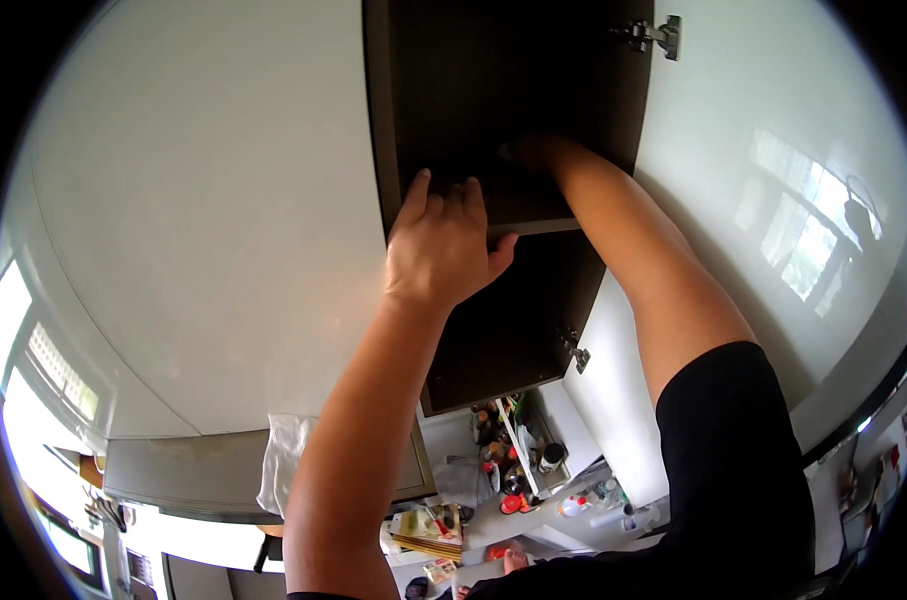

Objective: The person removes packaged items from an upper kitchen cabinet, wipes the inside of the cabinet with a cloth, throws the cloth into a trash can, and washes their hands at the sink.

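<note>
on your left hand (432, 250) the fingers (417, 193) are standing spread apart by the front edge of the shelf (536, 229), gripping nothing you can see; touching or not, can't tell. your right hand (549, 152) is sitting deeper, above that shelf, in shadow; can't tell if its fingers are gripping. the shelf is running left-right across the cabinet (379, 100); left hand's nearer its front edge. open door (734, 110) is standing on the right, white cloth (285, 460) hanging lower left.

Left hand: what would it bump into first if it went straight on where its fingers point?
Probably the cupboard's back, since the left hand points inside; it's too dark to tell how deep.
</note>
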Available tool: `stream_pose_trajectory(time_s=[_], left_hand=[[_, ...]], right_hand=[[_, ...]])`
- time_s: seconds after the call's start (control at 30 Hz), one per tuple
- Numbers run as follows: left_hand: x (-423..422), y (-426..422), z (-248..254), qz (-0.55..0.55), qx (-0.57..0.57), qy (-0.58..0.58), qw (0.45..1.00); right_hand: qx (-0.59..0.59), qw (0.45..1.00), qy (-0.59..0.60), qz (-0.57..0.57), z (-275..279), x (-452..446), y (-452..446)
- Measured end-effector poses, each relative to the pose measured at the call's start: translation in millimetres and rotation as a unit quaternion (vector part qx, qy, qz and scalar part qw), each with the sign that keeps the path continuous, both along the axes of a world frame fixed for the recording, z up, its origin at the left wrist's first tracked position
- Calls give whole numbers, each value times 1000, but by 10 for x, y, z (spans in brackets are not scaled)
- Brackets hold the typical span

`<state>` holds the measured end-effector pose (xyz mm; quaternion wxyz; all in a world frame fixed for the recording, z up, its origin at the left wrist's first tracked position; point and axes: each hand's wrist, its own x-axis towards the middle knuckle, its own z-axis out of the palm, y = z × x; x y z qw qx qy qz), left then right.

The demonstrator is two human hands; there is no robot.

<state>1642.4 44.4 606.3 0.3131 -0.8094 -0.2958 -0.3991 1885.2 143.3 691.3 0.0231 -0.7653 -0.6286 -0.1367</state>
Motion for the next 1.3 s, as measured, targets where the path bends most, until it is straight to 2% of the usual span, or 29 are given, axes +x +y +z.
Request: stream_pose_trajectory(time_s=[0.03, 0.07, 0.13, 0.27, 0.33, 0.37, 0.4, 0.43, 0.47, 0.5, 0.53, 0.6, 0.67, 0.73, 0.77, 0.83, 0.87, 0.93, 0.97, 1.0, 1.07, 1.2, 1.3], left_hand=[[-4, -17, 26, 1, -14, 5, 1000], [-5, -10, 13, -2, -14, 11, 1000], [1, 30, -18, -29, 56, -20, 998], [-10, 12, -14, -41, 53, -18, 998], [-38, -41, -23, -109, 81, -57, 989], [-50, -117, -23, -111, 83, -55, 989], [-59, -203, -13, -179, 18, -127, 975], [-85, -284, -9, -243, -48, -197, 949], [-117, -323, -52, -417, -124, -294, 851], [-178, -347, -97, -480, -138, -370, 783], [-246, -384, -130, -537, -151, -439, 705], [-417, -470, -199, -520, -179, -552, 626], [-462, -454, -226, -513, -149, -566, 628], [-495, -368, -199, -545, -96, -496, 670], [-498, -331, -155, -544, -97, -493, 672], [-482, -247, -82, -476, -60, -446, 756], [-505, -234, -65, -475, -62, -445, 756], [-532, -199, 26, -356, 9, -311, 881], [-559, -245, 82, -312, 64, -272, 908], [-599, -180, 58, -310, 57, -270, 910], [-746, -9, 16, -298, 95, -207, 927], [-853, 82, -35, -290, 143, -148, 935], [-786, 71, -35, -293, 174, -172, 924]], right_hand=[[26, 996, 86, -21, -24, 40, -26], [26, 995, 91, -24, -47, 90, -35], [-86, 996, 10, 9, -29, 125, -102], [-35, 998, 41, 23, -192, 154, -494], [-17, 975, 205, 83, -292, 132, -697], [-11, 969, 238, 65, -270, -79, -962], [-30, 975, 214, 57, -127, -424, -1469], [34, 983, 173, 49, -300, -558, -1563], [96, 985, 133, 43, -406, -634, -1585], [97, 984, 138, 50, -428, -664, -1586], [109, 984, 120, 79, -456, -687, -1592], [125, 981, 105, 108, -493, -734, -1579], [132, 966, 92, 202, -546, -967, -1456], [110, 949, 76, 285, -588, -1329, -1348], [102, 941, 72, 313, -591, -1487, -1360], [138, 954, 45, 261, -600, -1593, -1523], [137, 954, 47, 261, -587, -1584, -1651], [154, 956, 48, 244, -529, -1434, -1872], [174, 968, 36, 176, -586, -1302, -1864], [192, 975, 23, 107, -624, -1133, -1847], [82, 988, 111, -71, -378, -802, -2001], [87, 980, 151, -92, -376, -662, -1639], [60, 993, 98, 27, -391, -624, -1093]])
